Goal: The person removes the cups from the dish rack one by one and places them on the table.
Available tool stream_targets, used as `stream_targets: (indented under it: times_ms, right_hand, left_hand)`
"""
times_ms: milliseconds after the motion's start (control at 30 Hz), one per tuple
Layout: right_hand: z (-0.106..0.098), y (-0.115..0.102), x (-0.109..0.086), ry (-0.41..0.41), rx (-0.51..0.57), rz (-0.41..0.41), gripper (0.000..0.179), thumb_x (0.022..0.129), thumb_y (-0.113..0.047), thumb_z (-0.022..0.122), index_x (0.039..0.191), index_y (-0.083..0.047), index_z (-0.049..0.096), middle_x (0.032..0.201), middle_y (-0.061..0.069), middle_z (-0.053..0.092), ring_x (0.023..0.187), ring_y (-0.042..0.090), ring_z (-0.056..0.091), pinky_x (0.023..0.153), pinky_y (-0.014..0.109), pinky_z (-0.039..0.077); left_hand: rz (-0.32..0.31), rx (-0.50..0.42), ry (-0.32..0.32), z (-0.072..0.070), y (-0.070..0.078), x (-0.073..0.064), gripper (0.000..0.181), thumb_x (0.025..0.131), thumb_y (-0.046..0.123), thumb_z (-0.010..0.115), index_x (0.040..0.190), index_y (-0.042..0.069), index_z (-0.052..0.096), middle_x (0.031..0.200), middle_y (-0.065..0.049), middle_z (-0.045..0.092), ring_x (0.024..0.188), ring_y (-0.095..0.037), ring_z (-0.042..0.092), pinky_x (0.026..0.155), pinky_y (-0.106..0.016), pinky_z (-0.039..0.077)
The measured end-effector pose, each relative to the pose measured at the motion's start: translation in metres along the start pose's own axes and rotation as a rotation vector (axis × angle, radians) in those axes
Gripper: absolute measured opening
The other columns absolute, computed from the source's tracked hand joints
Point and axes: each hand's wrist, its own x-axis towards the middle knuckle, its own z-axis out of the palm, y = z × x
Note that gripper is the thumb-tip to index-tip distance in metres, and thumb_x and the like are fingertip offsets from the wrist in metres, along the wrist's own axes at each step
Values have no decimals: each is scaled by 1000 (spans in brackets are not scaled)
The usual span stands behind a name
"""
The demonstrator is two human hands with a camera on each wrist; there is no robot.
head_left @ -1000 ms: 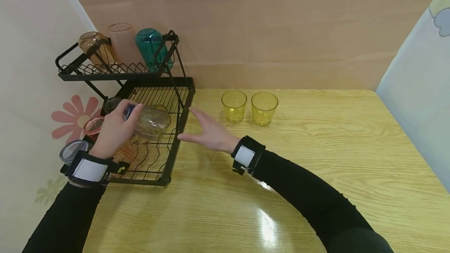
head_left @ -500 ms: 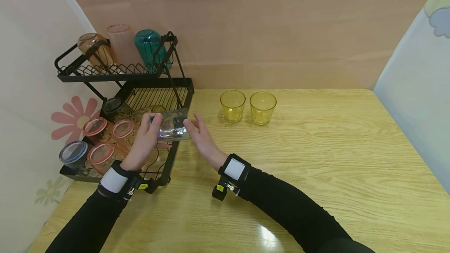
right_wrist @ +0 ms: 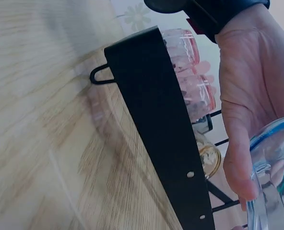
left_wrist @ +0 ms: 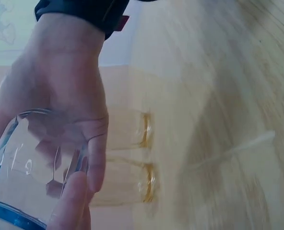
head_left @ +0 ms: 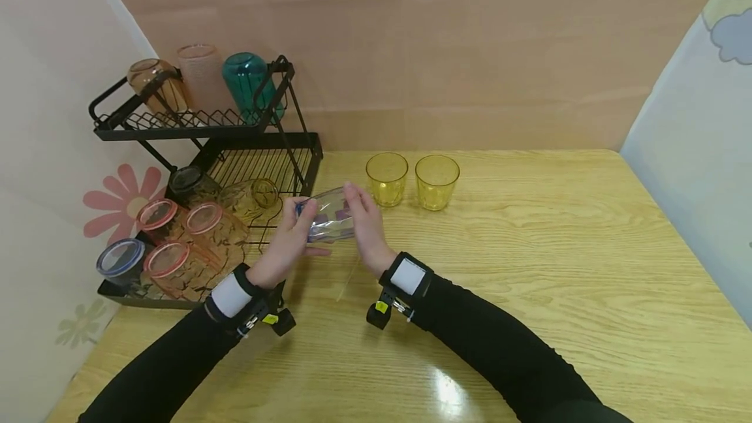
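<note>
A clear drinking glass (head_left: pixel 330 219) with a blue-edged end is held on its side between both hands, just above the table. My left hand (head_left: pixel 286 241) grips the blue end, with the thumb on the near side. My right hand (head_left: pixel 367 226) holds the other end, its fingers laid over the glass. In the left wrist view, the right hand (left_wrist: pixel 60 81) shows behind the clear glass (left_wrist: pixel 31 163), and the blue edge is at bottom left. In the right wrist view, the left hand (right_wrist: pixel 250 100) is by the blue edge.
A black two-tier rack (head_left: pixel 188 133) stands at left. Its lower tier bears several overturned glasses, including a blue-rimmed one (head_left: pixel 121 257) and a tilted yellow one (head_left: pixel 249 198). The top holds a teal glass (head_left: pixel 243 83). Two yellow glasses (head_left: pixel 387 181) stand upright on the table (head_left: pixel 558 247).
My left hand has lifted the clear glass out of the rack's lower tier and carried it right. My right hand has come from beside the rack onto the glass's other end.
</note>
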Motion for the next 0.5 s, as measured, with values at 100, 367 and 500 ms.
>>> stream_targets:
  times_ms: [100, 367, 500]
  right_hand:
    - [-4, 2, 1, 55, 29, -2, 54, 100, -51, 41, 128, -6, 53, 117, 16, 54, 104, 28, 56, 89, 43, 46]
    - [-12, 2, 0, 93, 56, -37, 49, 102, -43, 42, 130, -4, 52, 116, 15, 53, 103, 29, 55, 77, 31, 49]
    - [-23, 1, 0, 67, 14, -67, 48, 103, -42, 41, 131, -4, 51, 116, 17, 55, 101, 27, 55, 78, 32, 48]
  left_hand:
    - [1, 11, 1, 7, 0, 4, 44, 106, 41, 31, 129, 6, 18, 132, -31, 41, 108, -42, 57, 73, -49, 56]
    - [28, 1, -15, 14, 2, 7, 42, 105, 42, 33, 126, 8, 20, 132, -32, 41, 107, -41, 58, 72, -52, 55]
    - [14, 80, -90, 13, 6, 10, 47, 104, 45, 34, 133, 9, 23, 131, -29, 42, 99, -38, 61, 71, -58, 54]
